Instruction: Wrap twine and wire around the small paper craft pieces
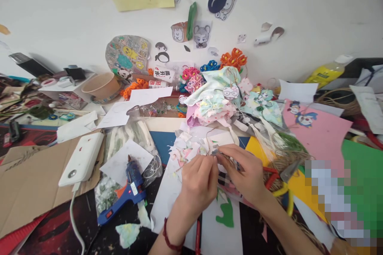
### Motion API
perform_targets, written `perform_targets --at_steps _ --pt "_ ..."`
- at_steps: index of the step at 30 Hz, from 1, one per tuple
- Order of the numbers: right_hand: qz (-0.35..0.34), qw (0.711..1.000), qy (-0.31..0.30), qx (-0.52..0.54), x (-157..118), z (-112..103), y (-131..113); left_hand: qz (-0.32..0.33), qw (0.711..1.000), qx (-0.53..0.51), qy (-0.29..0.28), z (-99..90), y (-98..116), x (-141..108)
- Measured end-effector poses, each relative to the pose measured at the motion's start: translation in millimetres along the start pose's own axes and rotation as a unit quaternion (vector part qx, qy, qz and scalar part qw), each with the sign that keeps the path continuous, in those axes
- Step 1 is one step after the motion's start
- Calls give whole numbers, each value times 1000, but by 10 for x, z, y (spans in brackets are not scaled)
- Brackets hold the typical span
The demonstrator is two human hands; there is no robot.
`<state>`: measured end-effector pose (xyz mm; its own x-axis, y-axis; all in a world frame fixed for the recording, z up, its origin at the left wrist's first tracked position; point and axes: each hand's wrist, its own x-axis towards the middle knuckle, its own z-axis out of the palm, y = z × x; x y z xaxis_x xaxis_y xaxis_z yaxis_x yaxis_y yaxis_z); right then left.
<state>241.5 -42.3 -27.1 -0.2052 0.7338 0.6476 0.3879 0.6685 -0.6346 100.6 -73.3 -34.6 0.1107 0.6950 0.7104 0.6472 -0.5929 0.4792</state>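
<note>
My left hand [200,177] and my right hand [243,171] meet at the middle of the desk, both closed with fingertips pinched close together. Something small and greyish sits at their fingertips; its kind is hidden by the fingers. Under and behind the hands lie colourful paper scraps [183,149] on white paper [166,195]. A green paper cutout [226,213] lies below my right hand. Left of my hands, a blue hot glue gun [133,189] rests with its nozzle on a white sheet [115,167].
A white power bank [82,159] with a cable lies on cardboard [38,179] at the left. Pastel fabric [214,87] and crocheted orange flowers [233,59] are heaped at the back. Scissors [290,171] and pink paper [317,135] lie to the right. A yellow bottle [324,73] leans near the wall.
</note>
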Motion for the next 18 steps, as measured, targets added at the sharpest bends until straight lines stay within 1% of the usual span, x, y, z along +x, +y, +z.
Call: perform_targets --at_steps 5,9,13,16,18 --pt "-39 999 0 -37 -30 -10 41 -4 1000 -1 -17 -6 -6 2" --pt "-66 996 5 -55 -42 -21 72 -10 1000 -11 -19 -26 12 13" --pt "-89 995 0 -44 -35 -36 94 -48 997 -43 -35 -65 38 40" --pt "-77 996 -2 -35 -33 -47 88 -69 995 -62 -41 -85 47 53" --pt "-53 998 3 -35 -34 -52 73 -64 996 -59 -37 -86 46 56"
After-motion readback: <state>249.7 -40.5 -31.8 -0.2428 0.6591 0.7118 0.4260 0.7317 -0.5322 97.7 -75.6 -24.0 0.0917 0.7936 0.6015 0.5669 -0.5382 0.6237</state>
